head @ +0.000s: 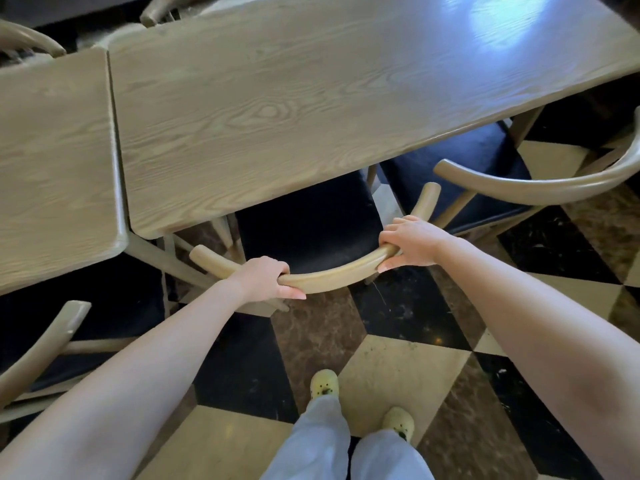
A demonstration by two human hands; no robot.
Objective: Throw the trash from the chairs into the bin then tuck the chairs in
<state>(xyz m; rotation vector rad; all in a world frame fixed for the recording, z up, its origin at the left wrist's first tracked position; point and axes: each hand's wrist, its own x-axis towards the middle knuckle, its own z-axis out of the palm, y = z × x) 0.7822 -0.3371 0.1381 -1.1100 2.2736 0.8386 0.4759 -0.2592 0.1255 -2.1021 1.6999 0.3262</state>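
While both hands grip the curved back rail of the middle chair, the left hand has its fingers clamped left of centre and the right hand nearer the right end. The chair's dark seat lies partly under the wooden bench, between two neighbouring chairs.

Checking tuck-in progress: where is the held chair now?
Head view, centre: the chair stands at the big table, seat partly under it, its curved back gripped by the left hand and right hand.
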